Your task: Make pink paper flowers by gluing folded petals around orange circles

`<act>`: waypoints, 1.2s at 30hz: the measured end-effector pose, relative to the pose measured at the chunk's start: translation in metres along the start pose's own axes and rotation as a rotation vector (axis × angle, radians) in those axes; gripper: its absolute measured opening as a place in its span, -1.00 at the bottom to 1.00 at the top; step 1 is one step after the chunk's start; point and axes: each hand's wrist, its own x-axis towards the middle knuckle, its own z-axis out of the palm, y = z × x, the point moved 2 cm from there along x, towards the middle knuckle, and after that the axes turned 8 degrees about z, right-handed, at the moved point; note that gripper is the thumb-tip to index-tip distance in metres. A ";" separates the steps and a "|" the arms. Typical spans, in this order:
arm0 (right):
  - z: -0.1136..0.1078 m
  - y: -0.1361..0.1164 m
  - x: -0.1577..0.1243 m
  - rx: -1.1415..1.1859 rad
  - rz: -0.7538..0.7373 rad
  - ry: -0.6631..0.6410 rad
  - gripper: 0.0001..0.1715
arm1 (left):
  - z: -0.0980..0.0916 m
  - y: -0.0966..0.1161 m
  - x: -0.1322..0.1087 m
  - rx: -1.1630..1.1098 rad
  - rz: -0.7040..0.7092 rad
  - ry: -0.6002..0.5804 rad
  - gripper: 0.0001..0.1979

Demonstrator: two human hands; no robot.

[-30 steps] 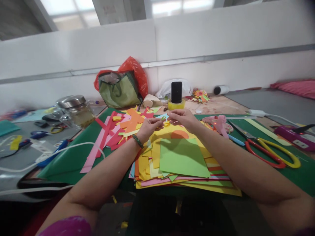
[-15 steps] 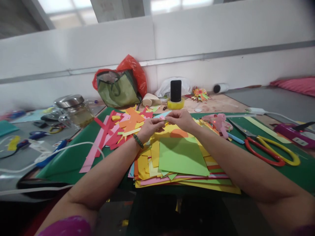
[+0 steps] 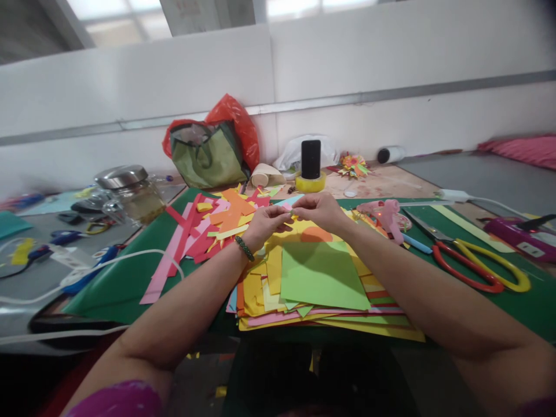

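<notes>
My left hand (image 3: 266, 223) and my right hand (image 3: 320, 208) meet fingertip to fingertip above the far end of a stack of coloured paper sheets (image 3: 321, 278). Both pinch a small yellow-green paper piece (image 3: 292, 216) between them; its shape is too small to make out. A green bead bracelet sits on my left wrist. A light green sheet tops the stack, with yellow, pink and orange sheets under it. The stack lies on a dark green cutting mat (image 3: 125, 284).
Pink, red and orange paper strips (image 3: 204, 229) lie left of the stack. A pink glue gun (image 3: 386, 214) and red-and-yellow scissors (image 3: 473, 266) rest to the right. Behind stand a phone on a tape roll (image 3: 311, 165), a green bag (image 3: 208, 153), a glass jar (image 3: 130, 194) and a paper flower (image 3: 354, 167).
My hands have drawn slightly closer together and a little higher over the stack, still pinching the small paper piece. The view shifted a bit.
</notes>
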 end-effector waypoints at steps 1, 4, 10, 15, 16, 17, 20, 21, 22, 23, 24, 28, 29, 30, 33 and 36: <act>0.000 0.000 0.000 0.016 0.012 -0.004 -0.84 | 0.000 0.000 0.000 0.000 -0.008 -0.005 -0.54; -0.002 0.000 0.002 0.033 0.026 -0.002 -0.87 | 0.001 0.001 -0.002 0.010 -0.044 -0.042 -0.47; -0.008 -0.004 0.002 0.000 0.005 -0.053 -0.83 | -0.001 0.000 -0.002 -0.094 -0.174 -0.117 -0.47; -0.010 -0.007 -0.001 0.058 0.076 -0.126 -0.79 | -0.005 -0.003 0.000 -0.120 -0.196 -0.120 -0.59; -0.010 -0.008 -0.001 0.070 0.087 -0.132 -0.79 | -0.005 -0.003 0.000 -0.118 -0.198 -0.121 -0.60; -0.010 -0.009 -0.002 0.082 0.093 -0.139 -0.79 | -0.005 -0.003 0.000 -0.112 -0.197 -0.124 -0.60; -0.009 -0.010 -0.003 0.096 0.089 -0.162 -0.80 | -0.005 -0.002 -0.001 -0.086 -0.184 -0.145 -0.61; -0.009 -0.011 -0.003 0.088 0.082 -0.165 -0.80 | -0.005 -0.002 -0.001 -0.081 -0.178 -0.150 -0.61; -0.009 -0.011 -0.003 0.077 0.074 -0.166 -0.80 | -0.005 -0.002 -0.001 -0.078 -0.174 -0.153 -0.63; -0.009 -0.012 -0.003 0.063 0.067 -0.162 -0.80 | -0.004 -0.002 -0.001 -0.079 -0.172 -0.152 -0.65; -0.009 -0.012 -0.003 0.048 0.059 -0.157 -0.80 | -0.004 -0.002 -0.001 -0.079 -0.174 -0.147 -0.68; -0.010 -0.012 -0.004 0.024 0.051 -0.136 -0.78 | -0.003 0.002 -0.002 -0.020 -0.152 -0.120 -0.73; -0.010 -0.012 -0.004 0.019 0.053 -0.139 -0.77 | -0.002 0.003 -0.003 0.010 -0.122 -0.113 -0.73; -0.010 -0.012 -0.005 0.013 0.052 -0.146 -0.77 | -0.001 0.005 -0.004 0.042 -0.088 -0.103 -0.74; -0.008 -0.013 -0.005 0.000 0.032 -0.156 -0.78 | 0.001 0.008 -0.005 0.122 -0.023 -0.099 -0.76; -0.006 -0.012 -0.004 0.028 0.047 -0.111 -0.81 | 0.003 0.008 -0.005 0.149 -0.013 -0.125 -0.75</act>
